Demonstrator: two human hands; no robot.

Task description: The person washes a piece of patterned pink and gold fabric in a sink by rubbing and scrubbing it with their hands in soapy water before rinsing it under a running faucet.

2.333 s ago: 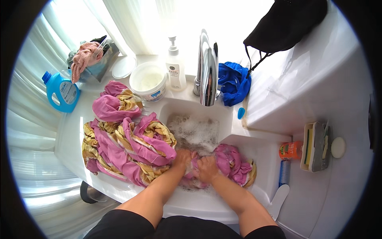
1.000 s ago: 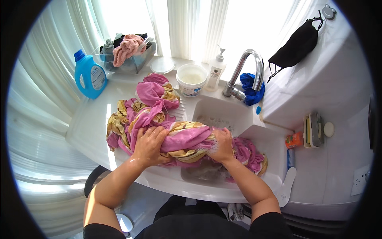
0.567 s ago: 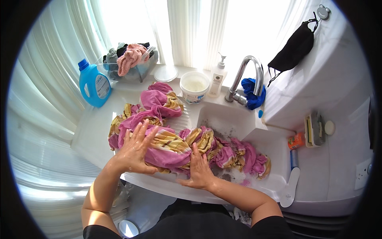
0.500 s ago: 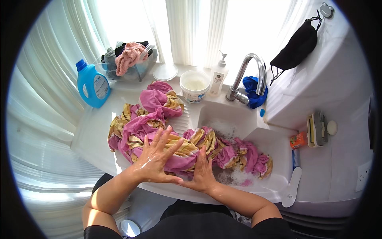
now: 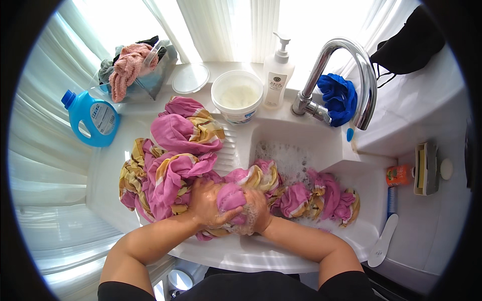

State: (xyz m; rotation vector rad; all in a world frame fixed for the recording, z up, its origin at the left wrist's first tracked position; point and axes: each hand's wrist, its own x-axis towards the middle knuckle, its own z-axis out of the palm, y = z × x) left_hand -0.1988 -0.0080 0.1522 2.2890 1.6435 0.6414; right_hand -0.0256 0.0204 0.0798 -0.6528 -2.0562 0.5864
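A long pink and yellow cloth lies bunched over the ribbed drainboard at the left and trails rightward into the sink. My left hand and my right hand are closed around a wad of it at the near edge. A rounded pink bulge of fabric pokes up between them. White suds cover the gripped part and parts of both hands. The fingertips are partly hidden by cloth and foam. Soapy water shows in the basin around the cloth's far end.
Along the back stand a blue detergent bottle, a clear bin of clothes, a round lid, a white tub and a pump bottle. The faucet arches beside a blue cloth. A brush lies at the right rim.
My spread hands have come down and closed on the cloth, squeezing a bulge up between them. Foam now shows on the fabric there. The whole view has shifted closer.
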